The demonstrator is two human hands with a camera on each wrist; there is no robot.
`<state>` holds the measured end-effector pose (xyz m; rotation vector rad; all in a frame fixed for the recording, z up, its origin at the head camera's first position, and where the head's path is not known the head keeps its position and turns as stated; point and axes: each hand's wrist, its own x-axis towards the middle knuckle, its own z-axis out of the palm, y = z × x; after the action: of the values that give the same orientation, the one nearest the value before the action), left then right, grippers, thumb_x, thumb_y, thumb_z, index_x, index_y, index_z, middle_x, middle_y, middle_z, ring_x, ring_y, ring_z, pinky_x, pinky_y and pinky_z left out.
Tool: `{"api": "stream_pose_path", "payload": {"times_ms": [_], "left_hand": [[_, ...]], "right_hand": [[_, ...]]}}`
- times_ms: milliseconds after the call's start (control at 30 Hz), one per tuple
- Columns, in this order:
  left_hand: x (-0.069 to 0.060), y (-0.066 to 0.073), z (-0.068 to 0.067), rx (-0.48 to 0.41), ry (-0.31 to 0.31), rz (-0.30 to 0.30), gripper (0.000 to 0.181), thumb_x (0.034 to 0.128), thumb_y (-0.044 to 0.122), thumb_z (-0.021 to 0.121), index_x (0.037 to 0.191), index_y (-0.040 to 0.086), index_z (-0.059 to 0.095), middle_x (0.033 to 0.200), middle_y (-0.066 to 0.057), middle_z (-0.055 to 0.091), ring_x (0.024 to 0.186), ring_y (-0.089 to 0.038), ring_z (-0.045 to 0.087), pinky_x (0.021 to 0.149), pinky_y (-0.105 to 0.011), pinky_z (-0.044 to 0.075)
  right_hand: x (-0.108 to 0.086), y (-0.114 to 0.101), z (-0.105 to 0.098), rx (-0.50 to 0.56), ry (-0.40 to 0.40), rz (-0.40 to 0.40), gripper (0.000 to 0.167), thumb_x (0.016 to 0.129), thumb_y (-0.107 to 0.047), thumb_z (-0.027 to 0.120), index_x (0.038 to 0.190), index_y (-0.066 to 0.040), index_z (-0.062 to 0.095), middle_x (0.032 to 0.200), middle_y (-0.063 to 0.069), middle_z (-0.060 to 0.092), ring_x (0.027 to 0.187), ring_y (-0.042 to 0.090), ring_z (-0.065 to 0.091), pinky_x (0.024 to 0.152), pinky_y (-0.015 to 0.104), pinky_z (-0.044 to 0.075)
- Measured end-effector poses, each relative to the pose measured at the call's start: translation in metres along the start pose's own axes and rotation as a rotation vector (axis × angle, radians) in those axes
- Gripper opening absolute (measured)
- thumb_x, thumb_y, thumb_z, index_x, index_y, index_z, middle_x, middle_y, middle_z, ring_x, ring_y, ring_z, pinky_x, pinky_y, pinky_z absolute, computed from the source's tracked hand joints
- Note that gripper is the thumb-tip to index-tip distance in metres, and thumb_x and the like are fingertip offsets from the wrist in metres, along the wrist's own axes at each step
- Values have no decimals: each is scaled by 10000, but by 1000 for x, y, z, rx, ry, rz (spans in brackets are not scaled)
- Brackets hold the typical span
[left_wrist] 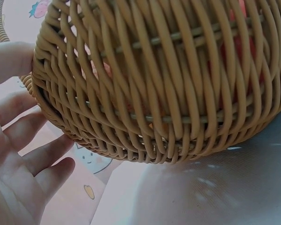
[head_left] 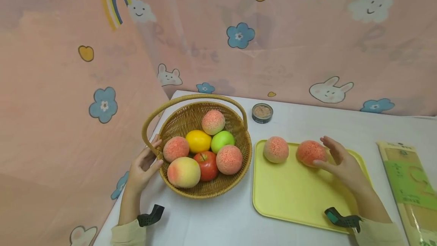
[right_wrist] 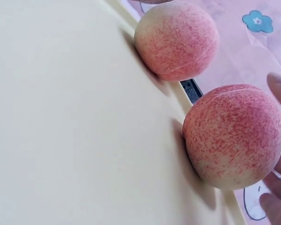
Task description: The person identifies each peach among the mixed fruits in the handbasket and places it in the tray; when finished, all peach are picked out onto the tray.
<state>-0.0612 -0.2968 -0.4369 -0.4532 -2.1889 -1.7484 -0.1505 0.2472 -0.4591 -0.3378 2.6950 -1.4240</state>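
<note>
Round coral-pink peach with speckled skin (head_left: 309, 153) rests near the back edge of a flat, round-cornered yellow tray (head_left: 290, 200), and from my remote seat its place beside the right hand (head_left: 343, 166) matters most. It lies to the left of that palm, in the gap between thumb and fingers. Those fingers are parted and loosely bent, and I cannot tell whether any touches the fruit. I see no long axis on something so round, so I judge the gap counts for more than the wrist's angle. The left hand (head_left: 143, 168) is well apart from it, beyond the basket.

A second round pink peach (head_left: 276, 149) sits just to its left, with a narrow space between them. I find the tray's back rim close by both; most room for moving, I judge, lies toward the person, over the tray's broad front.

Left of the tray stands a round tan wicker basket with an arched handle (head_left: 186, 119), holding mixed fruit, among it a smooth yellow lemon (head_left: 198, 141) and a shiny red apple (head_left: 207, 166). At its left rim, near the handle's foot, the left hand rests with fingers nearly straight. Behind, I see a small round tin (head_left: 262, 113) on the white table (head_left: 211, 223).
</note>
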Motion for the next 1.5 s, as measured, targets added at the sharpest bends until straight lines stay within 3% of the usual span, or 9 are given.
{"api": "stream_pose_path", "payload": {"times_ms": [67, 133, 233, 333, 533, 833, 1067, 1267, 1500], "left_hand": [[0, 0, 0, -1, -2, -2, 507, 849, -133, 550, 1334, -167, 405, 1514, -288, 234, 1395, -128, 339, 1074, -191, 351], [1, 1, 0, 0, -2, -3, 508, 849, -131, 553, 1333, -168, 405, 1514, -287, 234, 1400, -133, 330, 1075, -190, 349], [2, 1, 0, 1, -2, -4, 510, 847, -131, 553, 1334, -167, 406, 1515, -286, 233, 1400, -132, 330, 1075, -191, 349], [2, 1, 0, 3, -1, -4, 511, 846, -130, 553, 1334, -166, 406, 1516, -286, 232, 1390, -120, 346, 1074, -189, 350], [1, -1, 1, 10, 3, 6, 508, 838, -142, 548, 1328, -165, 416, 1508, -291, 246, 1374, -112, 371, 1069, -188, 356], [3, 0, 1, 18, 9, 32, 511, 830, -152, 548, 1324, -169, 415, 1500, -306, 246, 1381, -118, 362, 1064, -189, 362], [1, -3, 4, -25, 6, 61, 506, 824, -180, 524, 1311, -202, 391, 1484, -353, 213, 1385, -120, 352, 1063, -193, 364], [1, -3, 4, -34, 18, 44, 516, 824, -177, 532, 1323, -182, 401, 1494, -328, 225, 1379, -130, 367, 1068, -198, 360], [1, 0, 4, -26, 15, 24, 510, 831, -161, 539, 1321, -181, 401, 1494, -328, 221, 1387, -117, 349, 1068, -187, 355]], "right_hand": [[-2, -3, 0, -16, 49, -37, 819, 863, -164, 697, 1514, -92, 204, 1518, 246, 268, 1382, -101, 165, 942, -74, 173], [-4, -7, 0, -19, 94, -84, 812, 845, -118, 710, 1505, -92, 238, 1530, 192, 283, 1326, -171, 183, 971, -56, 176], [-6, -19, 2, 2, 146, -162, 801, 813, -30, 722, 1485, -78, 289, 1531, 47, 329, 1322, -157, 232, 1006, -18, 211], [-8, -33, 4, 41, 142, -248, 800, 772, 66, 722, 1460, -41, 328, 1491, -76, 373, 1335, -111, 281, 1023, 12, 246], [-8, -64, 17, 118, 19, -375, 807, 711, 153, 721, 1423, -9, 377, 1449, -88, 420, 1327, -62, 342, 1031, 39, 279], [4, -110, 47, 250, -203, -449, 755, 774, 87, 703, 1435, -28, 356, 1469, 111, 402, 1352, -5, 339, 1082, 99, 268], [19, -140, 67, 249, -298, -406, 733, 814, -22, 715, 1448, -128, 362, 1479, 104, 399, 1366, 37, 342, 1081, 128, 285], [36, -171, 83, 205, -346, -423, 718, 817, -102, 735, 1438, -94, 374, 1469, 81, 414, 1386, 225, 351, 1130, 331, 291], [64, -197, 102, 173, -434, -417, 715, 833, -182, 730, 1442, -88, 367, 1495, 69, 387, 1385, 233, 351, 1145, 440, 274]]}}
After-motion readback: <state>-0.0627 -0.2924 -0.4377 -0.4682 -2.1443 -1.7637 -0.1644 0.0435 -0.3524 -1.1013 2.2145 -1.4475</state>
